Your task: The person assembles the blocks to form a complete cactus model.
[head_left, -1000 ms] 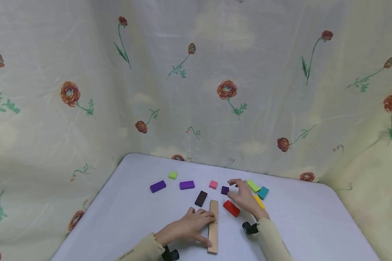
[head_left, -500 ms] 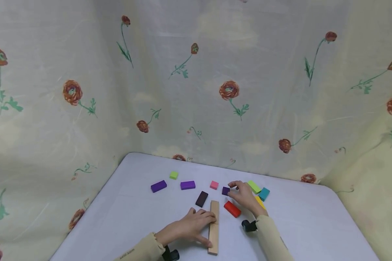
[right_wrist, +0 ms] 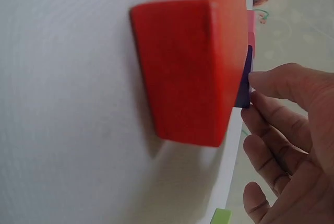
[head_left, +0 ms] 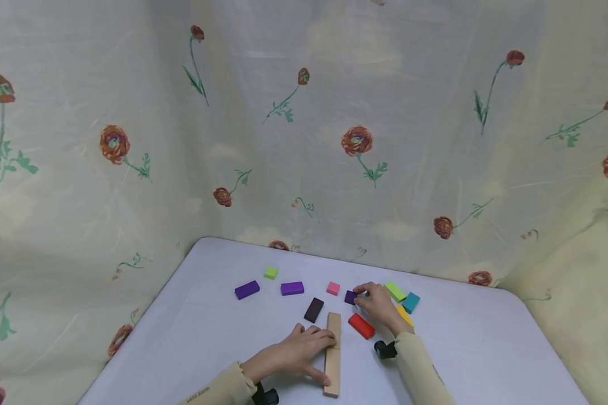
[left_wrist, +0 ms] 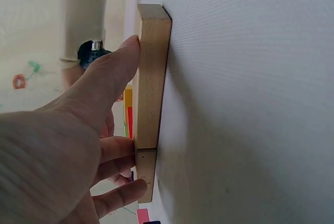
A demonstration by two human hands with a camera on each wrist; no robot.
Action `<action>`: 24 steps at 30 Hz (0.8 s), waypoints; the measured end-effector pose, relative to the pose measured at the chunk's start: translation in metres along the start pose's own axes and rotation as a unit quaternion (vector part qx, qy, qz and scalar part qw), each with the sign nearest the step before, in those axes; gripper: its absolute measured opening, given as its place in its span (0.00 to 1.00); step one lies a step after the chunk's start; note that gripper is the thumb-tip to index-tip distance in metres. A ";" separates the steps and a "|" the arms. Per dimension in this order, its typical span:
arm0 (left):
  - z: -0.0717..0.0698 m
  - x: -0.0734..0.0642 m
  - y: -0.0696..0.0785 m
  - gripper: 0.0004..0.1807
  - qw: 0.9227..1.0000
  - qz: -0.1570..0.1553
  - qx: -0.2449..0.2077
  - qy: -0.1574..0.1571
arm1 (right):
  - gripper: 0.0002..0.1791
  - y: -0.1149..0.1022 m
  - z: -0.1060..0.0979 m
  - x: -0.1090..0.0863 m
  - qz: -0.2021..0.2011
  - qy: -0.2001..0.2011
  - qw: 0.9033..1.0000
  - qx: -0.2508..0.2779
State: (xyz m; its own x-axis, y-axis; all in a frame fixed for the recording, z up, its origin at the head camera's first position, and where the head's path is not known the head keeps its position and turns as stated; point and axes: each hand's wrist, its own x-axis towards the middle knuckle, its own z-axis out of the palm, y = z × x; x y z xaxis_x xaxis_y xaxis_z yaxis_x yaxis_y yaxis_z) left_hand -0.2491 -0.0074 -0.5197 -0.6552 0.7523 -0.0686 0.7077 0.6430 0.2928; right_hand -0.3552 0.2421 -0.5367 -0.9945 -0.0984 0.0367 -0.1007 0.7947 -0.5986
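Two light wooden blocks lie end to end in a line: the near block and the far block. My left hand rests on them, thumb on the near one and fingertips around the joint and beyond; the left wrist view shows the fingers touching the upper side. With thumb and index finger, my right hand pinches a small dark purple block, partly hidden behind the red block in the right wrist view. That red block lies just nearer to me.
On the white table lie a dark brown block, two purple blocks, a pink block and a small green block. Right of my right hand are a green block, a teal block and a yellow block.
The right thumb and index finger have closed in on the dark purple block from a wider spread. The left hand stays on the wooden blocks. The head view has shifted slightly.
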 end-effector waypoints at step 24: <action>0.000 0.000 -0.001 0.43 1.000 0.004 -0.009 -0.007 | 0.12 -0.018 0.005 -0.004 0.013 -0.045 0.999 0.009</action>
State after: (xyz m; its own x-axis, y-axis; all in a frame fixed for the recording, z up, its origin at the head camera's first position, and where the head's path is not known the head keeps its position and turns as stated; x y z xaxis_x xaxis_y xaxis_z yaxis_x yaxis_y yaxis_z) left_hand -0.2498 -0.0079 -0.5198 -0.6453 0.7597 -0.0800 0.7083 0.6343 0.3099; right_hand -0.3497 0.2255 -0.5303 -0.9900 -0.1315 -0.0515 -0.0726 0.7864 -0.6134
